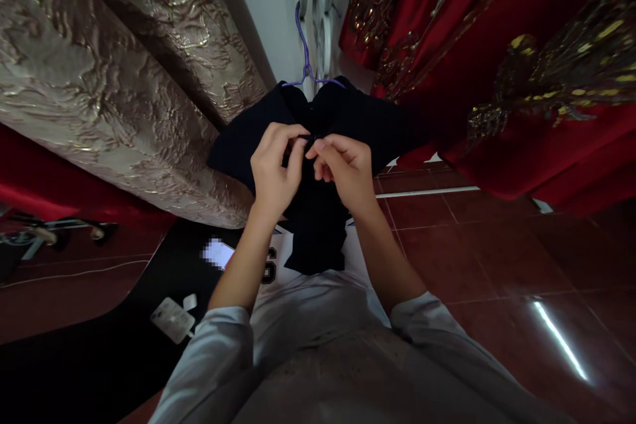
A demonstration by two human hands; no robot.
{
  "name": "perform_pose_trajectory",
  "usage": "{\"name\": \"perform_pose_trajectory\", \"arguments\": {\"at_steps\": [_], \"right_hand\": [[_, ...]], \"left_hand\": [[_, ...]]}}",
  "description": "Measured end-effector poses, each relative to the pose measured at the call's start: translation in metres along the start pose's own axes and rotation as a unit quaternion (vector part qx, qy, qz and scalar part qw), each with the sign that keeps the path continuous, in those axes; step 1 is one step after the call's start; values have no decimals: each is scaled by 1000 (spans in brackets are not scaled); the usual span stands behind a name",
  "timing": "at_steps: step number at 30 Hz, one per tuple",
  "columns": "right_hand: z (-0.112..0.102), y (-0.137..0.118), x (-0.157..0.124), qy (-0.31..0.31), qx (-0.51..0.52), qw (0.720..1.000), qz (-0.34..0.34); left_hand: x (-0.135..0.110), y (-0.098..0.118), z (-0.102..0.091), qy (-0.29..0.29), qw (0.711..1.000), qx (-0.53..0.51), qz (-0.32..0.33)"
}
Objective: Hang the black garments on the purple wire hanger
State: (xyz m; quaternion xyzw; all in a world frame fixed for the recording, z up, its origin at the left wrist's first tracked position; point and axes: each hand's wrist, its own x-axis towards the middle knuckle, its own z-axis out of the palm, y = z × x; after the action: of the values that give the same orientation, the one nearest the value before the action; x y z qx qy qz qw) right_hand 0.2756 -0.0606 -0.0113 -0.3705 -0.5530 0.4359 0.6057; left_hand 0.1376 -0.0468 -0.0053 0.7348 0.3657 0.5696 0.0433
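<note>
A black garment (pixel 318 225) with a collar hangs on a purple hanger (pixel 307 56), its lower end draped toward my lap. At the garment's front, just below the collar, my left hand (pixel 278 162) pinches the dark front edge between thumb and fingers. Close beside it, my right hand (pixel 345 165) pinches the facing edge, the fingertips of both hands nearly meeting. Whether a button or other fastener lies between the fingertips is too dark and small to make out.
Patterned beige-gold fabric (pixel 149 79) hangs at the left, and red embellished fabric (pixel 497 66) at the right. On the black surface (pixel 114 344) at lower left lie a lit phone (pixel 217 254) and a pale case (pixel 173 320). Red floor tiles (pixel 477 252) spread at the right.
</note>
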Motion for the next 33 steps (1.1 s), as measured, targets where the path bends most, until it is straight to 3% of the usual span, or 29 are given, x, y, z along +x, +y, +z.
{"name": "perform_pose_trajectory", "arguments": {"at_steps": [5,9,13,19,24,27,29,31,32,33], "right_hand": [[2,39,-11,22,-35,998,49],[9,30,-13,-5,18,1000,19],[7,5,-1,-23,23,999,-14],[-1,-6,9,-21,3,999,-36],[-1,11,8,-11,3,1000,-21],[3,34,4,15,-19,1000,16],[4,48,-2,10,-34,998,47],[5,54,-8,1,-37,997,64],[5,55,-12,0,-35,997,65],[5,55,-15,1,-34,997,64]], "left_hand": [[16,-1,-25,115,992,40,25],[19,-6,-36,27,999,25,8],[11,-3,-24,-42,999,9,6],[11,0,-19,-78,997,17,8],[6,11,-15,-84,996,23,2],[7,17,-12,2,1000,5,19],[17,2,-18,100,994,2,37],[30,-34,-32,208,978,-1,19],[34,-57,-41,266,964,-21,-20],[35,-82,-48,317,940,-74,-106]]}}
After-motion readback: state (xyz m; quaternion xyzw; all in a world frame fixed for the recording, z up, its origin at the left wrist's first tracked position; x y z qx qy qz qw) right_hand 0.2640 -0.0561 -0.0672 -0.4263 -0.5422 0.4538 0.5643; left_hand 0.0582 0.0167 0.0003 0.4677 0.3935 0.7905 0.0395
